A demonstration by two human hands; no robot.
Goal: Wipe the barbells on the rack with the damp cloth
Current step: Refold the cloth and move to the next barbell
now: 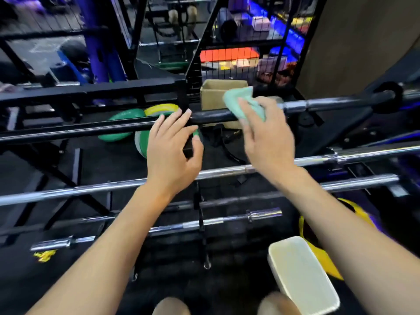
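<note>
Head view: right hand (266, 137) pressing green cloth (244, 102) onto top black barbell (211, 116), fingers curling round it. Left hand (172, 144) resting on rack upright (188, 146), fingers loosely spread. Chrome bars (91, 189) lying below.

Under your right hand (266, 137), soft mint cloth (244, 102) wraps a dark, semi-gloss metal barbell (213, 115); nearer bars (91, 189) gleam chrome.

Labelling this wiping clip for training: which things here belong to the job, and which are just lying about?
Job:
green cloth in right hand
dark barbell being wiped
left hand at the rack post
chrome barbells

Lying about:
cardboard box
green plates
white tub
</note>
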